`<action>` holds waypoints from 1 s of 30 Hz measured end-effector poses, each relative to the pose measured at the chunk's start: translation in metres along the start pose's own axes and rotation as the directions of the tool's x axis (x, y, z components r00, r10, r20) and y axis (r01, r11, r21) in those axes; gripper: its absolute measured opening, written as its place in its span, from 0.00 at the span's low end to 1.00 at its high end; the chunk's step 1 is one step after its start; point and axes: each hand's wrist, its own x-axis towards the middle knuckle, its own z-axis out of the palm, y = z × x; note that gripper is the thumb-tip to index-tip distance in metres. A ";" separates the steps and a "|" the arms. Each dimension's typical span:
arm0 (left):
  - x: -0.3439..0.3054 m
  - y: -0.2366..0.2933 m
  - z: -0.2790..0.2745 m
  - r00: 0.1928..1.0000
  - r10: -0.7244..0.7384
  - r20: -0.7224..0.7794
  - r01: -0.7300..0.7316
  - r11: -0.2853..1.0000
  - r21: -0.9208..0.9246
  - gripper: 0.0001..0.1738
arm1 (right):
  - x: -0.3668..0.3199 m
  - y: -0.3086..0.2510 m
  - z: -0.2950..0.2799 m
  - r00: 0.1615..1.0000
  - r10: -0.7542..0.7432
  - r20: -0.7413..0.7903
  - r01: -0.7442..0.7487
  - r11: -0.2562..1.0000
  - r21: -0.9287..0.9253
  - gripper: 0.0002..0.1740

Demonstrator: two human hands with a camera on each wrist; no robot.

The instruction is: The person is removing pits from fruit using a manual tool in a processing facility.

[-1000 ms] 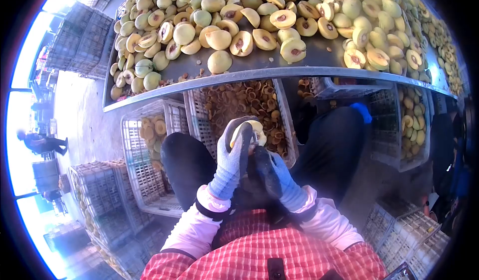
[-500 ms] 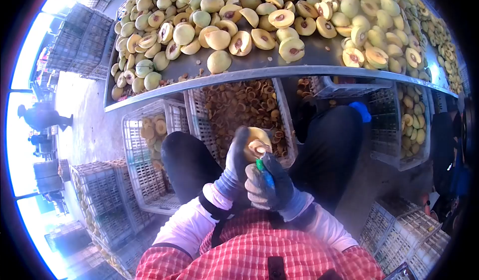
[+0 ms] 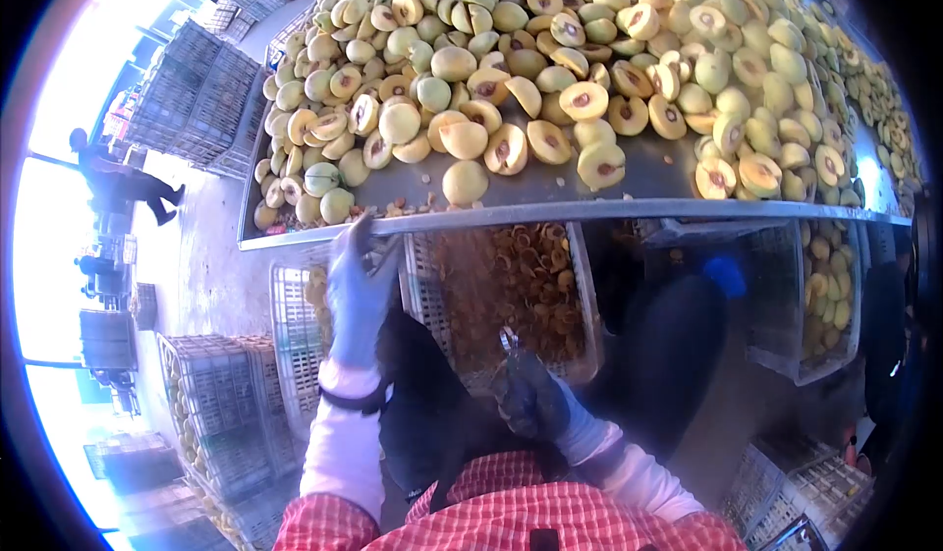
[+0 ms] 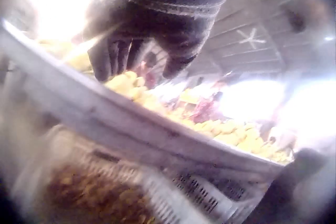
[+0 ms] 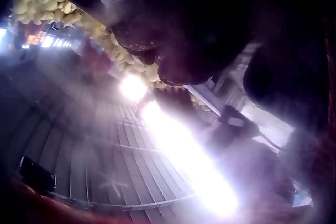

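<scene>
While knit-gloved left hand [image 3: 359,281] spreads, empty, at narrow metal rim [image 3: 550,213], right hand [image 3: 533,399] curls round shiny-tipped tool [image 3: 508,339].

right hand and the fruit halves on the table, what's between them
In the head view, a crate of brown pieces and the table's metal rim lie between the right hand and the fruit halves.

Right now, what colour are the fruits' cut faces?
Cut faces: yellow, brownish centres; best in head view.

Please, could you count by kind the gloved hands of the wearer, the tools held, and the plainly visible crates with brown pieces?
Gloved hands: 2 (left hand, right hand)
Metal-tipped tool: 1
Crate with brown pieces: 1
Total: 4
</scene>
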 end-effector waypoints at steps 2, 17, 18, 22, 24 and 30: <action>0.055 0.039 0.030 0.988 0.121 0.098 -0.131 0.985 0.111 0.39 | 0.001 -0.007 -0.004 0.990 0.063 0.125 -0.066 0.998 0.020 0.25; 0.117 0.003 0.073 0.869 0.207 0.449 -0.201 0.978 -0.061 0.47 | -0.007 -0.015 0.007 0.991 -0.117 -0.061 0.088 0.929 -0.358 0.27; 0.107 0.009 0.065 0.889 0.223 0.400 -0.241 0.970 -0.005 0.47 | -0.008 -0.014 0.006 0.990 -0.127 -0.054 0.098 0.922 -0.375 0.27; 0.088 0.019 0.061 0.939 0.250 0.235 -0.280 0.954 0.105 0.47 | -0.009 -0.016 0.015 0.987 -0.139 -0.086 0.096 0.919 -0.382 0.27; 0.095 0.029 0.058 0.948 0.067 0.312 -0.142 0.964 0.226 0.46 | -0.007 -0.014 0.015 0.980 -0.117 -0.164 0.056 0.941 -0.335 0.28; 0.116 0.026 0.062 0.856 0.059 0.513 -0.258 0.910 0.326 0.51 | -0.003 -0.012 0.009 0.983 -0.138 -0.124 0.080 0.919 -0.387 0.28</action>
